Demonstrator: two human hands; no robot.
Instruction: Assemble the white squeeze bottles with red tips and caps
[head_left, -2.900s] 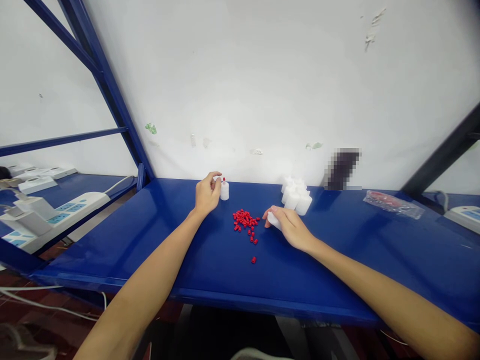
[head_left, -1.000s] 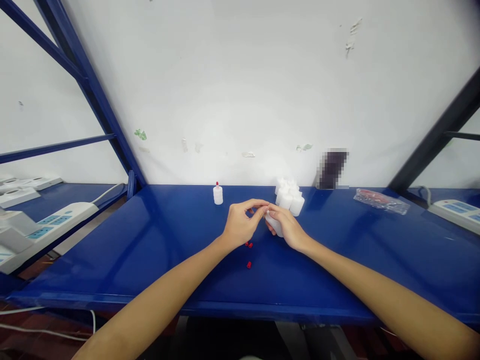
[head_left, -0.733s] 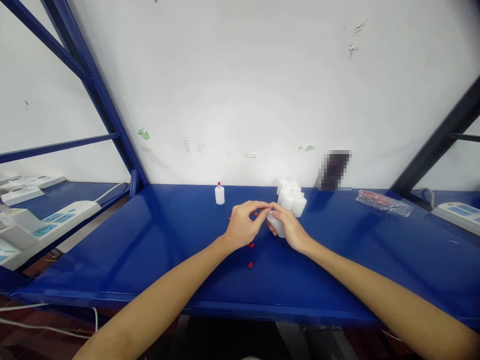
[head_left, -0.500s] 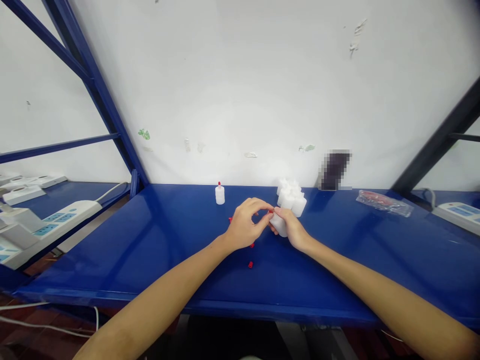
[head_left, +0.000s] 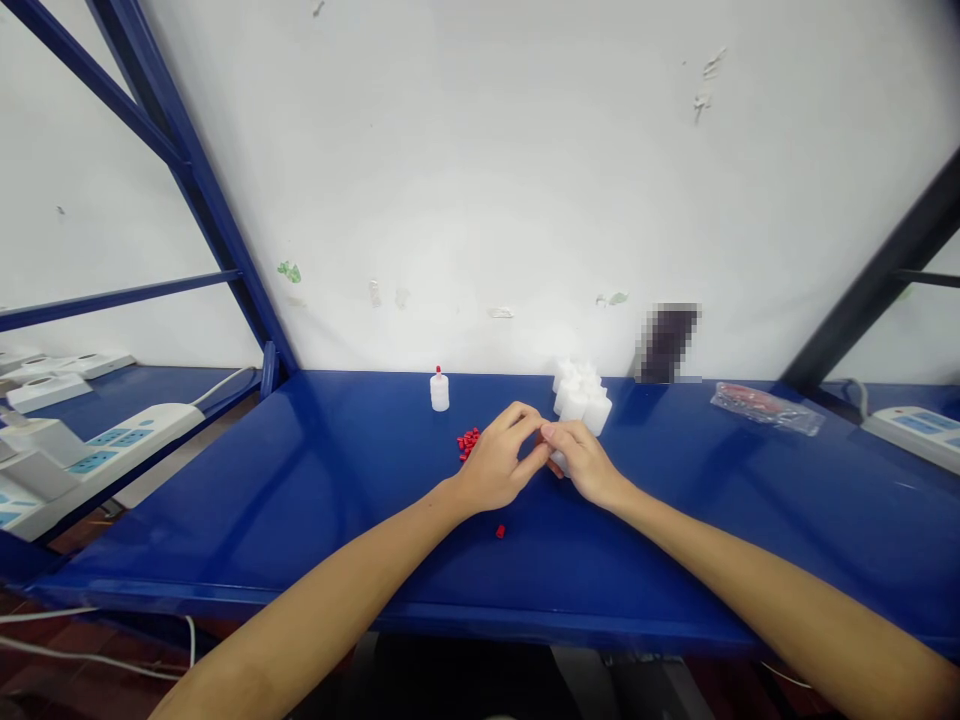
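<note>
wall (head_left: pixel 465 180): bright, soft glow low centre
table (head_left: pixel 322 520): glossy, soft dark streaks near left and right edges
below table's front edge: dim, detail lost
white bottles (head_left: pixel 581 400): washed out, outlines merging
dark patch (head_left: pixel 668 343): pixelated
frame sides: wide-angle stretch

There is one capped bottle (head_left: pixel 439 393), one held bottle (head_left: pixel 559 460), one packet (head_left: pixel 765 408), several clustered bottles (head_left: pixel 582 400) and many caps (head_left: pixel 469 440).

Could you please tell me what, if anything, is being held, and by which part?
A white bottle, mostly hidden, is held by its body in the right hand; the left hand is at its top, the exact grip unclear.
</note>
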